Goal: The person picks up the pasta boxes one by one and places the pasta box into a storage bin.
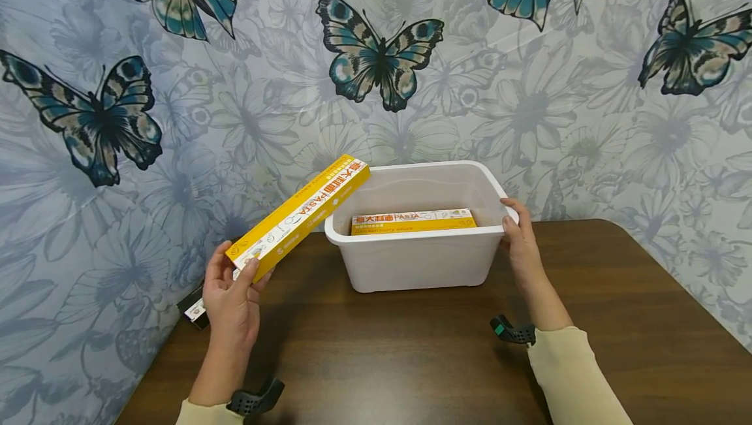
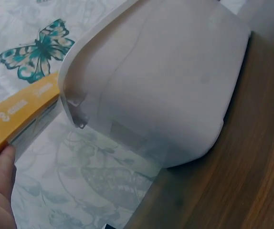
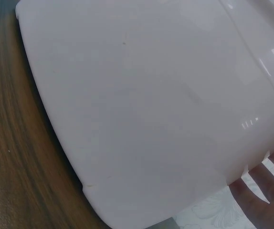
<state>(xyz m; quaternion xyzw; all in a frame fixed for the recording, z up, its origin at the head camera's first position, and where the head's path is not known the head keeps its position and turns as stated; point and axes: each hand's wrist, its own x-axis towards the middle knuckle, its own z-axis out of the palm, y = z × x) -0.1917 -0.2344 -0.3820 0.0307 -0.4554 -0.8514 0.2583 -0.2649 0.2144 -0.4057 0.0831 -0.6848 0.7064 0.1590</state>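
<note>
My left hand point(image 1: 235, 301) grips the near end of a long yellow and white pasta box point(image 1: 302, 213). The box slants up to the right, and its far end overlaps the left rim of a white plastic bin point(image 1: 420, 262) in the head view. In the left wrist view, the yellow box point(image 2: 20, 117) shows beside the bin's rim point(image 2: 66, 71). A second pasta box point(image 1: 414, 221) lies inside the bin, its lower part hidden by the front wall. With thumb and fingers, my right hand point(image 1: 523, 239) holds the bin's right rim; the right wrist view shows its fingers point(image 3: 251, 195) along the bin's edge.
The bin stands on a dark brown wooden table point(image 1: 382, 353), close to a wall covering point(image 1: 264, 118) printed with butterflies and flowers. Behind my left wrist, a small black and white item point(image 1: 194, 307) lies at the table's left edge, partly hidden.
</note>
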